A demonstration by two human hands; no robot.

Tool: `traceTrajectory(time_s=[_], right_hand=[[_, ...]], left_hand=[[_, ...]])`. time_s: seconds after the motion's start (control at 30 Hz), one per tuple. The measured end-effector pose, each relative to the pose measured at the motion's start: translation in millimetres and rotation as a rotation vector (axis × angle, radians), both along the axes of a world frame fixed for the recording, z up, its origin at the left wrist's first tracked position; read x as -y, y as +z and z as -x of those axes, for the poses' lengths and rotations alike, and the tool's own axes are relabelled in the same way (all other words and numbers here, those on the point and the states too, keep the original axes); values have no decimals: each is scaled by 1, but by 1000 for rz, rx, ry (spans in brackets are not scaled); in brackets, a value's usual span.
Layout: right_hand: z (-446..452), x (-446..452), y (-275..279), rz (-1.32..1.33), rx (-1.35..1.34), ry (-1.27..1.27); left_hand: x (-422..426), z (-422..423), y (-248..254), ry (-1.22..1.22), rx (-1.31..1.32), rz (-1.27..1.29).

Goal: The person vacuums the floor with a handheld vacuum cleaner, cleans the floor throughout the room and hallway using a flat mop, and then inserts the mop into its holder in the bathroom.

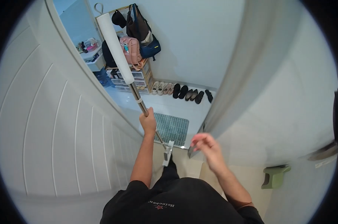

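Note:
My left hand (148,121) is wrapped round the metal pole of a long-handled mop (116,48). The thick white sleeve of the pole points up and away to the upper left, with a grey loop at its end. Below my hand the thin pole runs down to a narrow white and grey head (167,154), close to my leg. My right hand (206,145) is raised near the door edge, away from the pole, its fingers curled loosely and slightly blurred; whether they touch each other is unclear.
A teal mat (172,128) lies on the floor past the doorway. Behind it, several shoes (183,92) line the wall beside a drawer unit (139,82) with bags (131,52). A white panelled door (60,123) stands left; a green stool (275,177) stands right.

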State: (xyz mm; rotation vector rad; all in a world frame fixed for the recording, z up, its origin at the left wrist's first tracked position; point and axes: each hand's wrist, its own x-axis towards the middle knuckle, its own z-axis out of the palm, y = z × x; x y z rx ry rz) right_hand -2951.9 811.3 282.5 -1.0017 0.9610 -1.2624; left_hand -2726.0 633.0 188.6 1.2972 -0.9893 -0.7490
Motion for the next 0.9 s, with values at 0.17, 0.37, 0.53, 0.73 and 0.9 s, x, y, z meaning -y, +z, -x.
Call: traceTrajectory(time_s=[0.17, 0.37, 0.53, 0.73, 0.9], right_hand=[[-27, 87, -69, -48, -330, 43], [-18, 209, -117, -124, -714, -101], [12, 240, -202, -279, -731, -310], [22, 320, -235, -727, -298, -464], [22, 433, -269, -816, -496, -371]], left_hand=[[102, -10, -17, 43, 13, 30], [258, -46, -3, 0, -34, -43], [334, -68, 24, -2, -123, 50], [418, -119, 37, 106, -54, 157], [495, -173, 41, 219, -147, 142]])
